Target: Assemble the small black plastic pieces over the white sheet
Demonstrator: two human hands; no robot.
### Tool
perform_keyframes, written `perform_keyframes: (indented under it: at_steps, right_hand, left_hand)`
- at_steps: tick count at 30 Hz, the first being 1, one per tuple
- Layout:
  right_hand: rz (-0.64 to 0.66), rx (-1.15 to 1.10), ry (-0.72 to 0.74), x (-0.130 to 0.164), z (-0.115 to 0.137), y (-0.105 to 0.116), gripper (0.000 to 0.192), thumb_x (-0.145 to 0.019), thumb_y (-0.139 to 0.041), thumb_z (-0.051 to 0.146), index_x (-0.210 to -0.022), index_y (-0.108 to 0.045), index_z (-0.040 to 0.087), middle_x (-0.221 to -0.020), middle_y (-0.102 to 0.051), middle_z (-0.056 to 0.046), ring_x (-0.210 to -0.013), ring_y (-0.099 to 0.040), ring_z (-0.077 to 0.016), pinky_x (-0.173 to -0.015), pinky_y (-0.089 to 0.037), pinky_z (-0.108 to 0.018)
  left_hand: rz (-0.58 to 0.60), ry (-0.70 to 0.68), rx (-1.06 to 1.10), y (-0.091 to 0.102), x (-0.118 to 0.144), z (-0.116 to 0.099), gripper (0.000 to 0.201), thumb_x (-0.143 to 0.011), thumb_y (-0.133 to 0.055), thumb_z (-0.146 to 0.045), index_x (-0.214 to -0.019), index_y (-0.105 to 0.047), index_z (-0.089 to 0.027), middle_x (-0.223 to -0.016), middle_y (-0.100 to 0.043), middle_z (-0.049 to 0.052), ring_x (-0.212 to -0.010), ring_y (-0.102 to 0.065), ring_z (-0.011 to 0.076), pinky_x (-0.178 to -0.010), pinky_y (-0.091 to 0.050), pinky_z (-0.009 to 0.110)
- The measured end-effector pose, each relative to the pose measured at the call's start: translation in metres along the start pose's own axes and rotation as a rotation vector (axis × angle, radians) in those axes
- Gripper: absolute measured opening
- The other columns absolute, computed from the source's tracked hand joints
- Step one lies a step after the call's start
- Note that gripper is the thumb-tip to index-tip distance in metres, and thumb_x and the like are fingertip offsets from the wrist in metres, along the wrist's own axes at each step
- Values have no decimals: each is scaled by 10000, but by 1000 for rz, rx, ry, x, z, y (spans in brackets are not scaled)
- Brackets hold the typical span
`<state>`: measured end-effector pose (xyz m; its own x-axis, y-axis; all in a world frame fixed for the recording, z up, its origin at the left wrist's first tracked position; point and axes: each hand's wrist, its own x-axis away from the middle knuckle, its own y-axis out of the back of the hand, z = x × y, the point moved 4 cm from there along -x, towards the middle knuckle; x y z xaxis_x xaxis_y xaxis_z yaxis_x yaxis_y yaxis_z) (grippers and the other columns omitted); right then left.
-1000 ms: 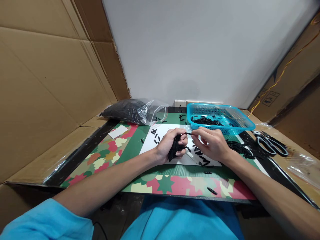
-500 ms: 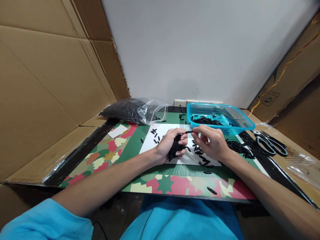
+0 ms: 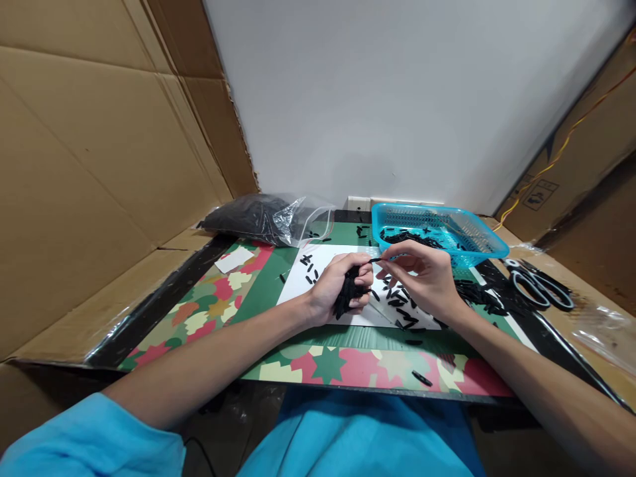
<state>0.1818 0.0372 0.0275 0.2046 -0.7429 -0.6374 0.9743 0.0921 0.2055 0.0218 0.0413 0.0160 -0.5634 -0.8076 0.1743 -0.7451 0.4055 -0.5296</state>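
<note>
- A bag [image 3: 258,220] of black bits lay well beyond the fingers.
- The left hand [image 3: 334,290] was clenched round a black bundle [image 3: 349,293].
- The right hand [image 3: 422,278] pinched one black strip [image 3: 375,260] at its fingertips, touching the bundle's top.
- A basket [image 3: 477,242] sat just behind.

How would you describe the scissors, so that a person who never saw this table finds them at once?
Start from the turquoise basket at the back of the table. Move to its right, to the table's right edge beside the brown cardboard, where the scissors lie flat on a dark surface. Their two black looped handles set them apart from the small black strips scattered close by.
</note>
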Motion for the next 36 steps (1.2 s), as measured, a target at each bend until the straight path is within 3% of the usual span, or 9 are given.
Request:
perform_keyframes:
  at_steps: [10, 20, 30, 36]
  right_hand:
    - [-62, -30, 14, 1, -1, 0, 51, -883, -803, 216, -918, -766, 213, -802, -768, -10, -667, -765, -170, -642, -670, -299]
    - [-155, 54, 33, 5, 5, 0, 58, -863, -809, 168, -879, -789, 220, -774, -785, 4, -661, -768, -171, -616, -636, -268]
    - [-8, 228, 137, 2, 11, -3, 129, -974, -618, 107, -916, -672, 210, -806, -686, 8, -686, -680, -123, -671, -583, -247]
    - [-62, 176, 95, 1, 5, -1, 82, -961, -671, 150, -916, -670, 218, -809, -720, 15, -675, -729, -131, -652, -599, -241]
  left_hand:
    - [40, -15, -16, -1, 0, 0, 342, -905, -658, -376, -688, -478, -183, -568, -380, -68, -425, -297, 49, -337, -318, 141]
    - [72, -35, -85, -2, 2, -1, 345, -935, -620, -364, -691, -446, -192, -578, -402, -71, -386, -334, 49, -331, -289, 159]
    - [81, -22, -112, -3, 2, 1, 339, -941, -616, -367, -703, -446, -194, -581, -406, -72, -387, -351, 50, -333, -296, 155]
    - [27, -23, -21, -3, 1, -2, 351, -925, -610, -350, -672, -426, -192, -566, -392, -75, -386, -325, 45, -328, -297, 150]
